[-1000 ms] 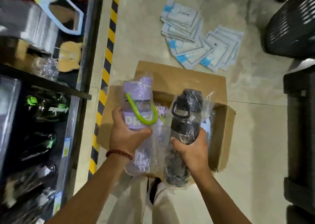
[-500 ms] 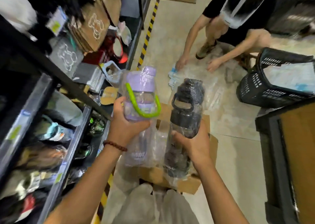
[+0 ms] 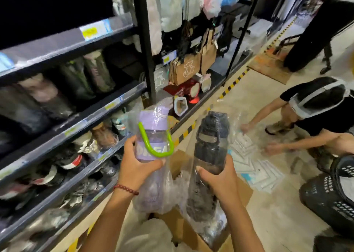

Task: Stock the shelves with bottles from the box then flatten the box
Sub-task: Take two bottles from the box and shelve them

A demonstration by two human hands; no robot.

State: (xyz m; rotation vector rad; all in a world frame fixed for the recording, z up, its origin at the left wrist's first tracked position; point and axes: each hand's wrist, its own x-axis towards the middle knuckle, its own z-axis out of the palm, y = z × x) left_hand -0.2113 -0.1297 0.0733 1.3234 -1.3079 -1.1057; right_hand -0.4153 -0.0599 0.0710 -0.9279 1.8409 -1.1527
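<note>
my left grip [image 3: 138, 168] held the purple bottle [image 3: 153, 142] and my right grip [image 3: 217, 178] the black bottle [image 3: 209, 148], whose slick plastic wrap risked slipping toward the box [image 3: 247, 192].

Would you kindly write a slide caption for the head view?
Left hand holds a wrapped purple bottle, right hand a black bottle, above the box beside stocked shelves.

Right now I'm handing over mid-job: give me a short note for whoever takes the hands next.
Left hand grips the purple bottle, right hand grips the black bottle; both are plastic-wrapped and held above the open box.
Shelves on the left already hold wrapped bottles.
Left: shelve these two, empty whatever remains in the box (contents unclear), then flatten it.
</note>
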